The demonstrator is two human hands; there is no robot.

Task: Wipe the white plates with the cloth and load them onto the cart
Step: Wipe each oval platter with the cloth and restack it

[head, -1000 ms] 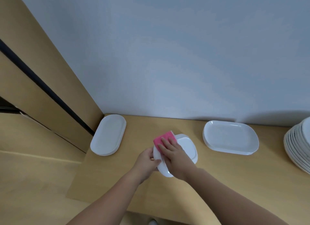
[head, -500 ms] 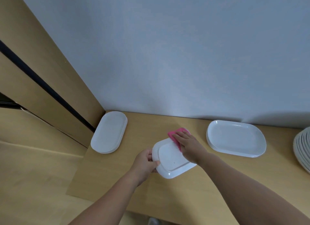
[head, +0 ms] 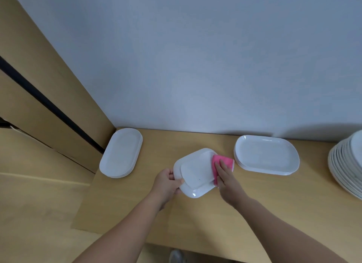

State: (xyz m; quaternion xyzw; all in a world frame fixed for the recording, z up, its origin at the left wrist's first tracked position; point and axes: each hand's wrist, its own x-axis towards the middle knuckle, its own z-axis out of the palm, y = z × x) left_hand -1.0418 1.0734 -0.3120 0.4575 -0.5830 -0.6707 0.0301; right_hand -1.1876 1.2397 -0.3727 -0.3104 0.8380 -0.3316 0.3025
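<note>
Soft, even light; the picture is slightly blurred. A dim shadow lies on the wall (head: 323,128) right of the fingers (head: 222,165); lines bend near edges.

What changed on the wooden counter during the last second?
The right hand slid the pink cloth across the white squarish plate from its left part to its right rim, uncovering the middle. The left hand still grips the left rim. The left stack of white oval plates and the right stack stayed put.

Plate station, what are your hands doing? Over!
Left hand grips white plate by left rim. Right hand presses pink cloth on its right edge. Platter stack close beside the cloth.
</note>
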